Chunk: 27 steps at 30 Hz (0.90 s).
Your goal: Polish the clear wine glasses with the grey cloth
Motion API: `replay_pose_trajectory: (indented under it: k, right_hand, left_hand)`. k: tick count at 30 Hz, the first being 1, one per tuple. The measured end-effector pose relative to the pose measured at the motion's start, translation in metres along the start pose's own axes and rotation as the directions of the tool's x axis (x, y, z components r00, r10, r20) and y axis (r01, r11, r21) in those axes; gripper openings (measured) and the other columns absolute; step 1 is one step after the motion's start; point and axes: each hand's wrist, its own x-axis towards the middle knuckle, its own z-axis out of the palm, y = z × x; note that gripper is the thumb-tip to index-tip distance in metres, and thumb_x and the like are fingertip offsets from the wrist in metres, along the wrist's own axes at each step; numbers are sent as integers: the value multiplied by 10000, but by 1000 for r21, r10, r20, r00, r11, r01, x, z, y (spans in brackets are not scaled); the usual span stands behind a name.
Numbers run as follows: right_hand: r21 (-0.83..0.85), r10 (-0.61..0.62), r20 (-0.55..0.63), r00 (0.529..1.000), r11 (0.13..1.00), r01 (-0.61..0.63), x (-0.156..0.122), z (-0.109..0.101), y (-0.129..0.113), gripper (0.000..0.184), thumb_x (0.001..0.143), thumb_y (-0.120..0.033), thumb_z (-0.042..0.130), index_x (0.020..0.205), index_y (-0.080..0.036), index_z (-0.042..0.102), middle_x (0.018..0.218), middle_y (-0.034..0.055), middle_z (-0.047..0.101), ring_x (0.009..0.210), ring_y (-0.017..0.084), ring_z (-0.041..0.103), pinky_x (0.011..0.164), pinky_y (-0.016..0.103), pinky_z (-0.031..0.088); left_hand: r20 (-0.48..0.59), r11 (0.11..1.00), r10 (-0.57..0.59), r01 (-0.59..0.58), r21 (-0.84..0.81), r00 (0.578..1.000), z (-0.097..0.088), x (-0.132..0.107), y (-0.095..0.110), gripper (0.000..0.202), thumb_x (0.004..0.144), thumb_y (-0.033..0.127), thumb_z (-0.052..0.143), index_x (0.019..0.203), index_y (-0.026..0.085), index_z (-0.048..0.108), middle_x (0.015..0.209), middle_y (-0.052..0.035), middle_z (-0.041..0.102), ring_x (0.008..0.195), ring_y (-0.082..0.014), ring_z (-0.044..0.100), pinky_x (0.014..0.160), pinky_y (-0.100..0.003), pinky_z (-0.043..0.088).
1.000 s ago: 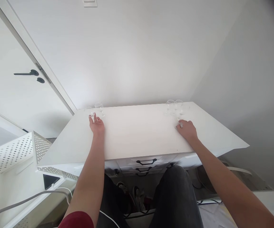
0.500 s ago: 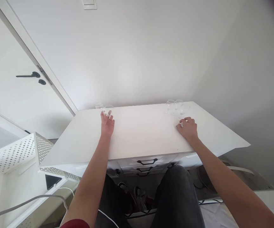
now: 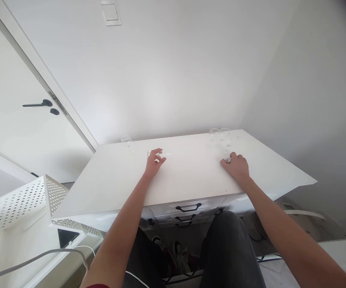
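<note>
Pinching the clear glass [image 3: 160,153] so lightly looks risky to me. The left hand [image 3: 154,163] has only its fingertips closed about it, low over the middle of the white desk [image 3: 191,176], and a smooth glass wall could slip from such a grip and roll or chip on the hard top. I cannot tell whether the glass stands upright or leans (it nearly vanishes against the white surface). That poor contrast is a hazard of its own, since a finger could knock what the eye barely picks out.

The cluster of glasses [image 3: 219,136] just behind the right hand [image 3: 236,167] is likewise exposed, and a careless lift of that wrist could topple them. A lone glass [image 3: 127,141] stands well apart at the back left.

The left arm reaches forward, nearly straight, palm down, with thumb and fingers meeting at the glass. The right arm comes in across the near edge, its hand curled knuckles-up on the desk with a small grey thing [image 3: 228,160] at its fingertips. Whether it grips that, I cannot tell.
</note>
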Motion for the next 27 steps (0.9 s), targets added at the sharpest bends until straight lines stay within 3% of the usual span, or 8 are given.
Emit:
replay_pose_trajectory:
  k: [3,6,8,11,15,18,21,27]
  right_hand:
    - [188,-113,13,994,976,108,-10,0,-13,507,787,-553,652,1140,-192,607,1049,135,604,987,324,588,838,425,477]
    - [479,-176,35,984,867,138,-21,-2,-44,405,729,-517,747,989,-233,622,992,78,643,905,260,608,821,387,493]
    - [724,-89,103,991,690,-13,-27,-1,-73,433,723,-589,781,901,-239,597,888,43,651,803,224,611,736,352,504]
    - [921,13,322,946,225,-317,-28,5,-125,541,734,-732,753,875,-231,604,848,57,675,782,228,643,673,342,526]
    - [880,-36,474,880,-29,-475,-21,21,-190,399,756,-570,789,873,-236,603,830,47,677,829,230,647,666,325,541]
    - [818,-234,504,831,-179,-546,-18,36,-226,267,699,-301,755,906,-233,599,851,23,675,826,211,631,696,328,548]
    - [806,-288,462,839,-259,-532,-21,49,-244,300,604,-195,667,888,-230,576,842,10,654,821,206,606,723,339,539]
    - [873,-275,360,892,-239,-426,-31,54,-246,390,561,-188,608,946,-251,609,843,-24,611,807,183,557,684,286,467]
  left_hand:
    - [-4,1000,-15,15,-10,1000,-1,2,-1,395,915,384,717,1284,306,598,1228,-71,620,764,-96,638,553,-192,452]
    - [17,999,-34,34,-28,999,-1,3,0,396,915,396,709,1282,304,591,1212,-61,614,728,-79,614,549,-189,437]
    - [21,998,-42,42,-38,999,-1,3,0,406,910,401,713,1284,302,589,1203,-58,613,709,-69,600,551,-186,435]
    - [-1,997,-48,47,-66,999,-1,3,-2,422,904,413,717,1290,300,592,1181,-58,617,692,-63,590,581,-198,473]
    - [-49,990,-67,60,-129,997,-2,3,-2,432,890,434,729,1276,292,599,1097,-53,620,701,-82,608,613,-222,516]
    - [-104,986,-80,63,-151,991,-4,3,0,431,889,453,732,1265,291,599,1142,-61,608,647,-66,577,557,-215,485]
    - [-167,985,-78,51,-163,983,-4,3,2,450,889,476,735,1273,291,591,1162,-66,599,626,-59,550,525,-210,459]
    - [-196,990,-66,39,-137,978,-5,2,3,451,902,505,727,1276,286,601,1173,-67,593,634,-62,541,527,-215,459]
